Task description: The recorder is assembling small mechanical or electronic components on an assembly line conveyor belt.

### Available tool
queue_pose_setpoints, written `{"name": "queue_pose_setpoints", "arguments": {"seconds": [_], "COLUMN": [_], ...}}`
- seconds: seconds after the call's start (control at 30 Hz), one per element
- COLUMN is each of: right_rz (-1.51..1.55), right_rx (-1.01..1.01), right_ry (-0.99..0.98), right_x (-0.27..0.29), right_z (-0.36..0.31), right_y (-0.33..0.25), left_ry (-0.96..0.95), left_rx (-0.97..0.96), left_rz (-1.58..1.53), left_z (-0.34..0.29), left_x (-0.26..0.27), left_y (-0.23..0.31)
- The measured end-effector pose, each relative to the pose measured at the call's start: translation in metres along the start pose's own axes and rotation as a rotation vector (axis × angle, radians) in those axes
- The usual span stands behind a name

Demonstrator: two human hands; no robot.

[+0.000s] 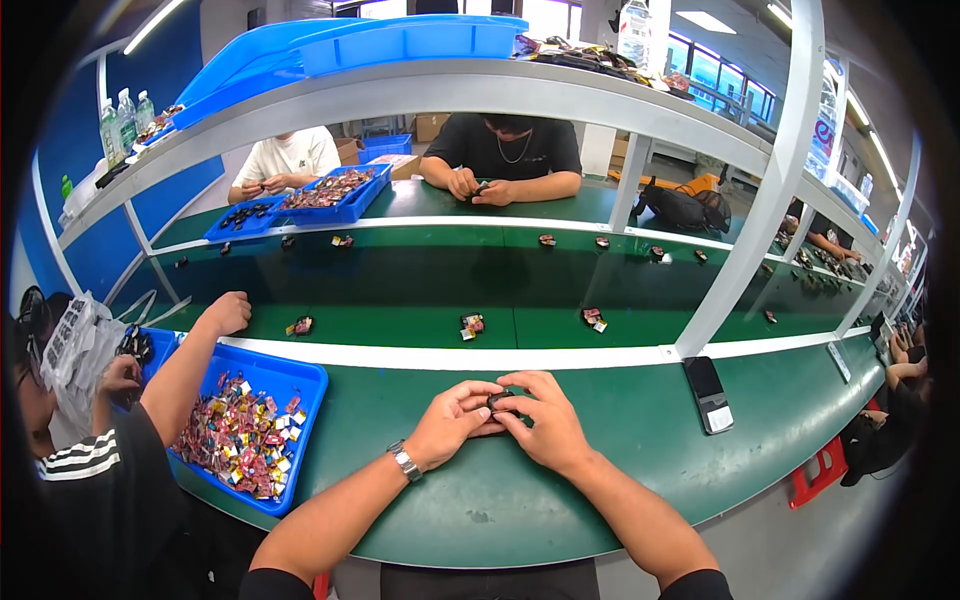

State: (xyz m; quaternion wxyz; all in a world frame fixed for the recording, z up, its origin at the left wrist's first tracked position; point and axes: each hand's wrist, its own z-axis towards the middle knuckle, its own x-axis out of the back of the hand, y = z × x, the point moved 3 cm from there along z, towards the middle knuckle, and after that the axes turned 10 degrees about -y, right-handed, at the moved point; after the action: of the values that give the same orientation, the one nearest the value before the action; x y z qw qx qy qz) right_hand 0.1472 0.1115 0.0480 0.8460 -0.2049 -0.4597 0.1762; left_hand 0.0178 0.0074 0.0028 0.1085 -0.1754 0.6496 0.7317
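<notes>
Both my hands meet over the green worktable [430,530] near the middle of the view. A small black part [497,400] sits between them, mostly covered by fingers, so its exact kind does not show. My left hand [455,418], with a metal watch on the wrist, grips it from the left. From the right, my right hand [545,420] pinches the same part between thumb and fingers. Beyond the white rail, small assemblies with red and white pieces [472,326] lie on the green conveyor belt [400,290].
A blue tray [318,400] full of small red, white and yellow parts stands at left, beside a co-worker's arm [180,375]. A phone [708,395] lies at right near a slanted white post [745,200]. Overhead runs a shelf [450,85] with blue trays. Two people sit across the belt.
</notes>
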Motion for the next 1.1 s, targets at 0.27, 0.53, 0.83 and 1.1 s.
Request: {"name": "queue_pose_setpoints", "arguments": {"seconds": [0.27, 0.53, 0.83, 1.1], "right_rz": [0.092, 0.144, 0.172, 0.167], "right_rx": [-0.060, -0.086, -0.083, -0.103], "right_ry": [0.019, 0.028, 0.049, 0.057], "right_x": [-0.008, -0.011, -0.013, -0.014], "right_z": [-0.005, -0.006, -0.005, -0.006], "right_y": [0.004, 0.007, 0.008, 0.006], "left_ry": [0.022, 0.040, 0.049, 0.069], "left_rx": [0.007, 0.012, -0.005, -0.026], "left_rz": [-0.014, -0.008, -0.009, -0.013], "left_z": [-0.001, -0.001, -0.003, -0.002], "left_x": [-0.002, -0.002, -0.001, -0.002], "left_y": [0.001, 0.000, 0.002, 0.000]}}
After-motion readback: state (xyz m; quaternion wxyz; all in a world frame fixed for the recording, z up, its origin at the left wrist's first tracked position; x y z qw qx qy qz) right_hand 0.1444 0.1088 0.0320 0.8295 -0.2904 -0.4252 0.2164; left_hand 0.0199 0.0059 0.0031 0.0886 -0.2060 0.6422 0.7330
